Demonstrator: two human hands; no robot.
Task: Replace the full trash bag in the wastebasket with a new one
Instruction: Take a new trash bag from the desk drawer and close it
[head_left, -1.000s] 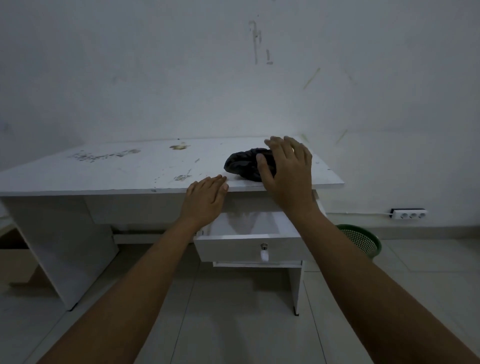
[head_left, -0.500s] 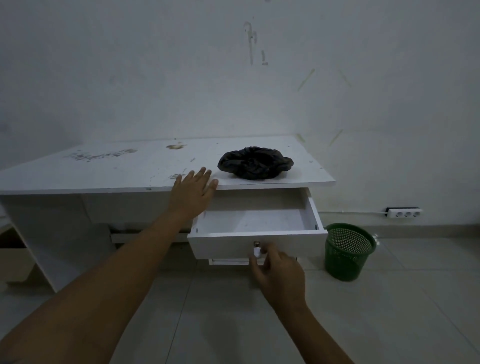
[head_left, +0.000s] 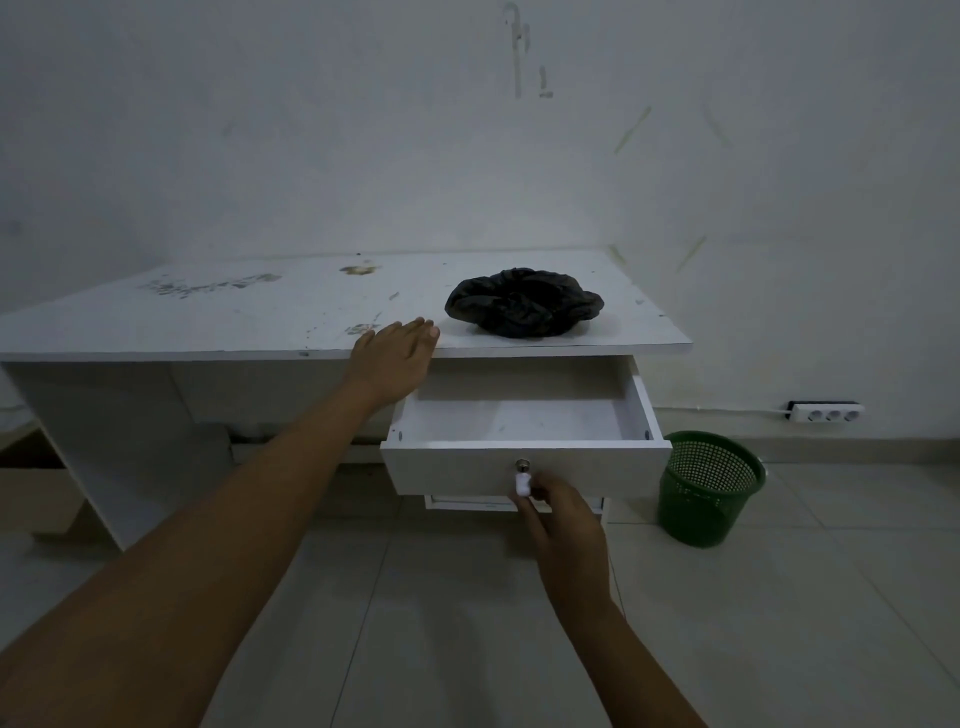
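Observation:
A crumpled black trash bag (head_left: 523, 303) lies on the white desk (head_left: 249, 317) near its right end. The green mesh wastebasket (head_left: 707, 486) stands on the floor to the right of the desk, and no bag shows inside it. My left hand (head_left: 395, 358) rests flat on the desk's front edge, left of the bag. My right hand (head_left: 563, 519) reaches up to the front of the pulled-out drawer (head_left: 524, 457), its fingertips at the white key tag (head_left: 522, 483) hanging from the lock. The drawer's inside looks bare.
A white wall stands right behind the desk. A white power strip (head_left: 827, 414) lies by the wall beyond the wastebasket. Pale tiled floor spreads in front. A second drawer front shows just below the pulled-out one.
My right hand left the bag on the desk, dropped to the drawer front and now touches the key tag. The view shifted left, showing the whole wastebasket. My left hand stayed.

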